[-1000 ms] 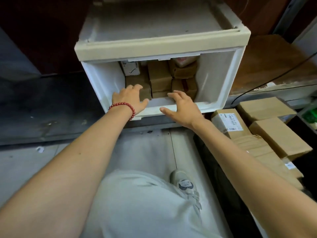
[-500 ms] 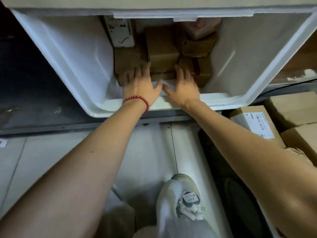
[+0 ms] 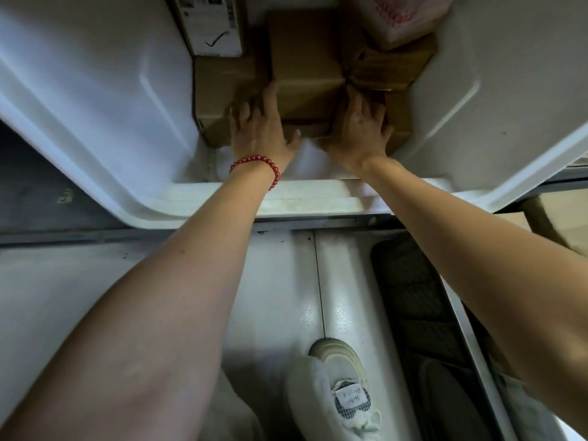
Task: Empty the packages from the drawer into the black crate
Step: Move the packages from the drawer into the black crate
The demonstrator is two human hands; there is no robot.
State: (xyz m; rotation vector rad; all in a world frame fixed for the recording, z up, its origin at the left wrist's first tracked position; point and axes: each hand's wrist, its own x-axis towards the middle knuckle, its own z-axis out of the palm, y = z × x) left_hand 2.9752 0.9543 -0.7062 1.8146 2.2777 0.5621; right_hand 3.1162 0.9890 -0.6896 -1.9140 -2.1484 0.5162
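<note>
The white plastic drawer (image 3: 95, 122) stands open, with several cardboard packages stacked at its back. A brown box (image 3: 305, 58) sits in the middle. My left hand (image 3: 261, 132), wearing a red bead bracelet, lies with straight fingers along its left side and its thumb at the front lower edge. On the box's right side my right hand (image 3: 359, 128) presses with its fingers extended. Around it are a brown box (image 3: 219, 87) on the left, a white labelled box (image 3: 213, 23), a brown box (image 3: 391, 68) on the right and a pink-printed package (image 3: 397, 14). The black crate (image 3: 410, 281) shows at lower right.
The drawer's front rim (image 3: 302, 198) lies under both forearms. A white shoe (image 3: 343, 377) stands on the pale floor (image 3: 280, 281) below. More cardboard boxes (image 3: 556, 224) sit at the right edge beside the crate.
The view has moved in close to the drawer. Both hands went from the drawer's front floor deeper inside and now lie on either side of the middle brown box.
</note>
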